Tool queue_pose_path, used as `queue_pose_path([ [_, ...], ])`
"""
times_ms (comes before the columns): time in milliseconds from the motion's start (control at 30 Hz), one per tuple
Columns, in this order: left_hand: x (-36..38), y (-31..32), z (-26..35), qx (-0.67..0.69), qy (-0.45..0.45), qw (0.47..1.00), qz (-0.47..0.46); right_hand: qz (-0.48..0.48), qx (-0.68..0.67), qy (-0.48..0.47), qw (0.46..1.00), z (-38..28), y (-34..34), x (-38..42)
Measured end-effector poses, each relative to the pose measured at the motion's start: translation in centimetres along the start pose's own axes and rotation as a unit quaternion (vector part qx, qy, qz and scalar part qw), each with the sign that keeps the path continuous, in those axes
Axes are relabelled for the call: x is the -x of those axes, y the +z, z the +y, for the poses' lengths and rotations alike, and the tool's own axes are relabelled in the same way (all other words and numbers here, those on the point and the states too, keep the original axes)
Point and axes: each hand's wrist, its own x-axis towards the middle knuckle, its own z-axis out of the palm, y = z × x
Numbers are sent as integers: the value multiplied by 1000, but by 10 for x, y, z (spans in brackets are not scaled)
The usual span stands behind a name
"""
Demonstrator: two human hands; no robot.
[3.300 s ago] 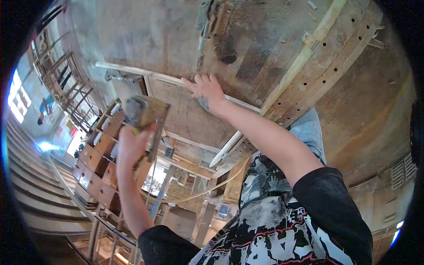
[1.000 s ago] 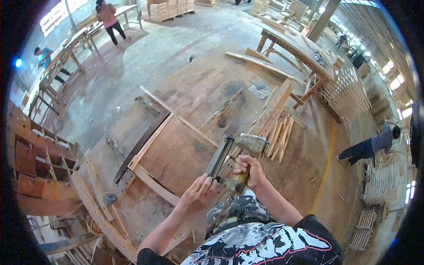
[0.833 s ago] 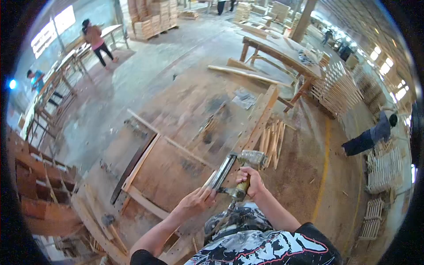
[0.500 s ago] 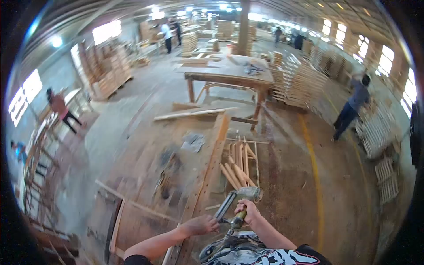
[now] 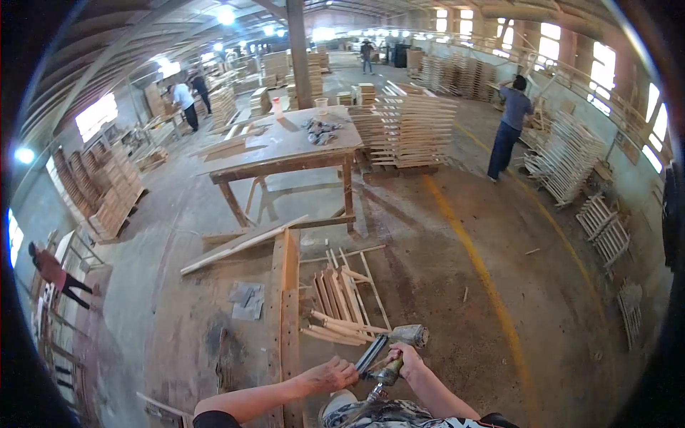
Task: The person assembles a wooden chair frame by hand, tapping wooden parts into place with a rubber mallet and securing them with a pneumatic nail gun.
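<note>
Near the bottom centre is a nail gun (image 5: 410,334) with a metal magazine, close to the person's body. My right hand (image 5: 405,359) is wrapped round its handle. At the magazine's lower end, my left hand (image 5: 335,375) has its fingers bent together beside the tool; whether they grip it is hidden. A hose fitting hangs below the handle. Several wooden pieces (image 5: 335,292) lie on the floor beyond the gun, beside a wooden workbench (image 5: 207,292) with a raised edge beam.
A table (image 5: 285,146) with cloths and cups stands ahead. Stacked wooden frames (image 5: 414,128) are behind it on the right. A person in blue (image 5: 510,121) stands at the right; other people are farther off. A pillar (image 5: 298,57) rises behind the table.
The camera view has turned to the right, so the table and bench appear farther left. The nail gun remains in my right hand, and my left hand stays beside its magazine.
</note>
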Motion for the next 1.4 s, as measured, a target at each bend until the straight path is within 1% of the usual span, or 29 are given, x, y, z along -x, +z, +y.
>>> queue_pose_path([
  [33,0,10,-11,6,19,1000,-1,-2,-27,12,1000,-3,2,-9],
  [100,4,38,-33,19,59,998,-1,19,-22,-12,999,-6,13,-19],
  [200,7,63,-70,117,100,988,23,56,-16,-57,997,-3,34,-28],
  [267,7,77,-96,150,165,974,41,64,-29,-75,995,-5,47,-34],
  [333,10,85,-119,174,217,960,45,56,-65,-76,993,-1,59,-36],
  [367,9,89,-129,184,236,953,43,65,-51,-97,992,0,65,-37],
  [433,2,81,-147,204,279,937,41,89,-22,-135,987,6,99,-21],
  [500,-1,68,-168,217,332,917,35,103,-25,-156,982,13,103,-25],
  [533,-2,72,-174,220,338,914,42,107,-24,-168,980,12,102,-30],
  [567,2,83,-176,221,344,911,49,125,-30,-170,977,15,85,-48],
  [600,1,87,-178,224,348,909,55,123,-25,-178,976,15,90,-43],
  [667,1,91,-182,232,360,903,28,116,-12,-188,975,19,111,-29],
  [767,3,98,-193,233,371,899,-2,121,-66,-177,975,25,117,-33],
  [833,16,111,-195,232,385,893,7,128,-66,-182,973,35,127,-39],
  [867,21,116,-197,230,395,889,25,133,-65,-183,972,39,132,-39],
  [933,27,111,-203,242,389,888,48,132,-66,-184,972,41,132,-42],
  [1000,33,104,-208,271,356,893,54,144,-40,-186,971,39,139,-45],
  [1100,45,130,-203,316,330,883,105,166,-11,-184,969,41,151,-56],
  [1200,48,148,-199,272,312,896,160,222,66,-216,948,41,185,-54],
  [1233,49,124,-208,279,295,902,146,228,136,-237,935,40,175,-61],
  [1267,50,99,-217,285,278,908,132,202,106,-248,942,32,166,-64],
  [1300,53,86,-227,375,231,878,188,175,72,-256,948,22,163,-65],
  [1367,70,50,-259,379,121,888,231,237,118,-306,915,11,178,-51],
  [1400,85,57,-273,352,34,892,283,264,125,-329,898,7,181,-45],
])
